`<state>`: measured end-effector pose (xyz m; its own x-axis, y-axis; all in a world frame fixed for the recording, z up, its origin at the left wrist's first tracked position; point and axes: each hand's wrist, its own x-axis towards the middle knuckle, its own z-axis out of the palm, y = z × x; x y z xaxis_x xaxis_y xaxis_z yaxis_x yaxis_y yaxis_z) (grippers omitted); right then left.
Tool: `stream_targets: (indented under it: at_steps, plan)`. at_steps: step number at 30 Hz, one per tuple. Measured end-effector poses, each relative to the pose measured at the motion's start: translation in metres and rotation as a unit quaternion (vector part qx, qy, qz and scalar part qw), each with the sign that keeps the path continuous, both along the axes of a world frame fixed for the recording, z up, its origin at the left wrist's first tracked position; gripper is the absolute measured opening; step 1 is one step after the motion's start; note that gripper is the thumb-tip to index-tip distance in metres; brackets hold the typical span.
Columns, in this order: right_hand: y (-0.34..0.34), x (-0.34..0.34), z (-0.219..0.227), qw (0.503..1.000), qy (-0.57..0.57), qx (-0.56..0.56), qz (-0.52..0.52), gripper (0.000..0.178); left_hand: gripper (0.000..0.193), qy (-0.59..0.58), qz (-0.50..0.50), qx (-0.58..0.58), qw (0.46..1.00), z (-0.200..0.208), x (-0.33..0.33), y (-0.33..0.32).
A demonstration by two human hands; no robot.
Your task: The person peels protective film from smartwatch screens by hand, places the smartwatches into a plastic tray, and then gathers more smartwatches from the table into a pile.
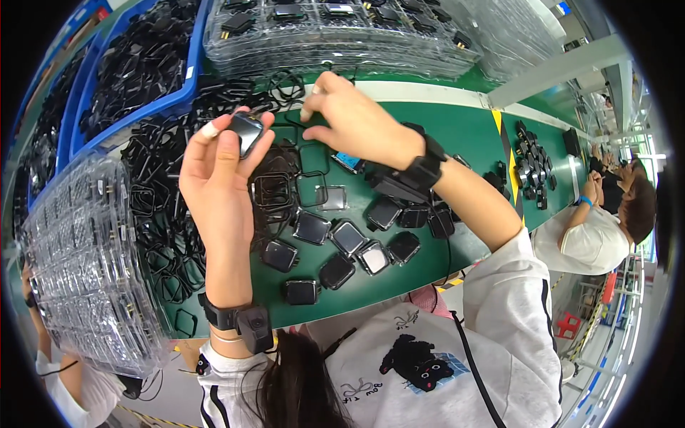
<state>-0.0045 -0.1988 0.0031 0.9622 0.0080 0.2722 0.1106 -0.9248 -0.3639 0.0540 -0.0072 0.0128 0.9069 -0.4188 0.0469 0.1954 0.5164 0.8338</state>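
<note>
Raised over the left part of the bench, my left hand (222, 171) is closed around a small square watch-like module (247, 133) with a shiny dark face. Its thumb and fingers grip the edges. My right hand (353, 121) hovers to the right of it, thumb and fingers apart, with nothing visible between them. Below that hand lie thin black square frames (312, 158) and a module with a blue face (348, 161). Several similar dark square modules (312, 227) are scattered nearer to me, one (372, 257) with a pale face.
Blue bins (187, 93) of black parts stand at the far left. Stacked clear plastic trays (342, 46) line the back, and more trays (85, 264) stand at the left. Black frames (153, 207) heap beside them. Past yellow-black tape (505, 157), black parts (534, 167) lie near a co-worker (592, 232).
</note>
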Motion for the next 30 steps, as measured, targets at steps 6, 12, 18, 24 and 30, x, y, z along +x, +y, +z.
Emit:
stream_targets:
  at_steps: [6, 12, 18, 24, 30]
  plan:
    - [0.005, -0.013, 0.028, 0.998, 0.035, 0.057, -0.004, 0.015, 0.031, 0.039, -0.043, -0.023, 0.998, -0.003, -0.003, 0.005]
    - [0.030, -0.036, 0.066, 0.982, -0.105, 0.083, 0.133, 0.027, 0.039, 0.092, -0.203, -0.079, 0.972, 0.005, -0.018, 0.006]
    - [0.022, -0.034, 0.059, 0.977, -0.104, 0.095, 0.162, 0.035, 0.044, 0.055, -0.188, -0.040, 0.980, 0.005, -0.021, -0.002]
    - [0.018, -0.034, 0.049, 0.954, -0.064, 0.270, 0.116, 0.041, 0.044, 0.042, -0.178, -0.028, 0.983, 0.005, -0.021, -0.004]
    - [0.041, -0.072, 0.033, 0.991, 0.075, 0.104, 0.033, 0.029, 0.045, -0.049, -0.081, 0.013, 0.995, 0.003, -0.012, 0.005]
